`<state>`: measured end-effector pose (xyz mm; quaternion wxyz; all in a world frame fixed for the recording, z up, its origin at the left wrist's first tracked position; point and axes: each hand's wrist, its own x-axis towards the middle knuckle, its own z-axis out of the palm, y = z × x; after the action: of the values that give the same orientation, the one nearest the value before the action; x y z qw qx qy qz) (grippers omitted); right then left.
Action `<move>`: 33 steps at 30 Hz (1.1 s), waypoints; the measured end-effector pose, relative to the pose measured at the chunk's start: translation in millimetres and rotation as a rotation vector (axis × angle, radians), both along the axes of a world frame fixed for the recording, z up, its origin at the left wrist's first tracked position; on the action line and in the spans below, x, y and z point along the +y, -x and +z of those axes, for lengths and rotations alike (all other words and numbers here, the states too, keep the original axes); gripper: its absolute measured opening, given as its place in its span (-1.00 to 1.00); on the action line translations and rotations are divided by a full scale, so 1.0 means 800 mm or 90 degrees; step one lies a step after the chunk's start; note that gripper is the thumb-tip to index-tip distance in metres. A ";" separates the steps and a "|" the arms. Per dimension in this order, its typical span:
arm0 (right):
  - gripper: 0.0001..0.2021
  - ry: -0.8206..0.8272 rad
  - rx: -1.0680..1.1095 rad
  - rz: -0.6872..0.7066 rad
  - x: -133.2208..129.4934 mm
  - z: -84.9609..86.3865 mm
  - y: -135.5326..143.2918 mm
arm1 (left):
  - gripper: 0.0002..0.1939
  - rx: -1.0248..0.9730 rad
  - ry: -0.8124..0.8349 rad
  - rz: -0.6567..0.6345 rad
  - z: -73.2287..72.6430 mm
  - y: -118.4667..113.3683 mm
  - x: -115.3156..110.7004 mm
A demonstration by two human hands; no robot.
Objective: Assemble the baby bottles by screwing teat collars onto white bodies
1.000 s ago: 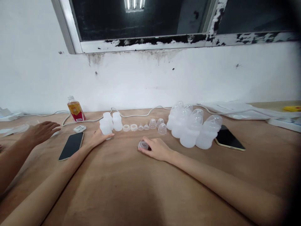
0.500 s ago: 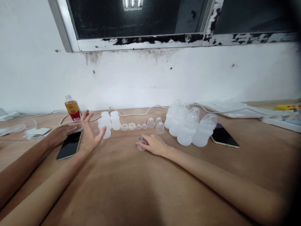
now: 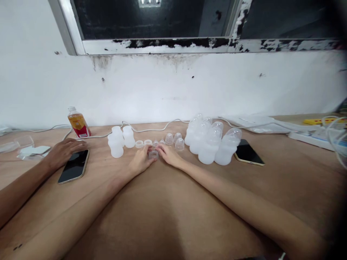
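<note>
One clear piece (image 3: pixel 153 155) pinched in the left hand (image 3: pixel 141 159), probably to steady it; can't tell if the right hand (image 3: pixel 170 155) is gripping anything tbh.

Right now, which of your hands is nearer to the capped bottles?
Right. Your right hand is a little left of the capped bottles; your left hand is farther to their left, beyond the right one.

Prob. a wkshp: wood bench (image 3: pixel 151 216), stained wall (image 3: pixel 146 86), grouped btls (image 3: pixel 207 153).
</note>
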<state>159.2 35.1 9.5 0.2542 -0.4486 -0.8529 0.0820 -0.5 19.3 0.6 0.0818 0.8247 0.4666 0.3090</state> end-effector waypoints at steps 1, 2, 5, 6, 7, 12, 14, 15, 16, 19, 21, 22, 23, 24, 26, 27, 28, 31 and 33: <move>-0.72 -0.003 0.014 -0.052 0.002 -0.002 -0.001 | -0.63 0.012 -0.004 0.020 -0.001 0.003 0.002; -0.71 -0.004 0.015 -0.104 0.003 -0.005 -0.001 | -0.67 0.031 -0.011 0.035 -0.001 0.006 0.003; -0.60 0.002 -0.054 -0.210 0.005 -0.010 0.002 | -0.82 0.110 -0.058 0.049 -0.004 0.010 0.005; -0.58 -0.002 -0.083 -0.223 0.005 -0.011 0.004 | -0.83 0.133 -0.082 0.051 -0.006 0.010 0.006; -0.58 -0.012 -0.105 -0.228 0.005 -0.012 0.005 | -0.81 0.152 -0.108 0.056 -0.006 0.009 0.005; -0.71 -0.046 -0.109 -0.181 0.009 -0.012 0.004 | -0.75 0.184 -0.161 0.110 -0.005 0.006 0.002; -0.73 -0.040 -0.094 -0.177 0.011 -0.013 0.002 | -0.76 0.194 -0.163 0.121 -0.003 0.005 0.000; -0.72 -0.038 -0.089 -0.181 0.013 -0.014 0.001 | -0.76 0.202 -0.161 0.126 -0.002 0.005 -0.001; -0.72 -0.036 -0.085 -0.184 0.014 -0.014 0.001 | -0.77 0.209 -0.158 0.131 -0.001 0.004 -0.001; -0.71 -0.040 -0.070 -0.185 0.016 -0.016 0.001 | -0.79 0.221 -0.147 0.139 0.000 0.004 -0.001; -0.72 -0.046 -0.058 -0.179 0.015 -0.017 0.001 | -0.79 0.225 -0.143 0.137 0.000 0.004 0.000; -0.72 -0.050 -0.051 -0.177 0.015 -0.017 0.001 | -0.79 0.226 -0.143 0.136 -0.001 0.004 0.001; -0.73 -0.051 -0.045 -0.174 0.014 -0.016 0.001 | -0.79 0.226 -0.141 0.134 -0.001 0.005 0.002; -0.73 -0.052 -0.039 -0.173 0.014 -0.016 0.001 | -0.79 0.226 -0.140 0.133 -0.001 0.005 0.002; -0.74 -0.050 -0.033 -0.171 0.013 -0.015 0.000 | -0.80 0.226 -0.133 0.132 -0.002 0.005 0.004; -0.74 -0.047 -0.032 -0.171 0.013 -0.015 0.001 | -0.80 0.227 -0.127 0.133 -0.001 0.005 0.004; -0.74 -0.042 -0.032 -0.171 0.013 -0.016 0.001 | -0.80 0.228 -0.123 0.135 -0.001 0.004 0.005; -0.73 -0.025 -0.046 -0.179 0.011 -0.015 0.004 | -0.80 0.232 -0.114 0.143 -0.002 0.004 0.007; -0.71 -0.037 -0.082 -0.186 0.005 -0.005 0.005 | -0.79 0.231 -0.110 0.144 -0.003 0.003 0.007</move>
<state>155.0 38.7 5.6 0.2210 -0.5645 -0.7953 -0.0096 -3.2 25.1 -1.4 -0.1093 0.8130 0.5351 0.2017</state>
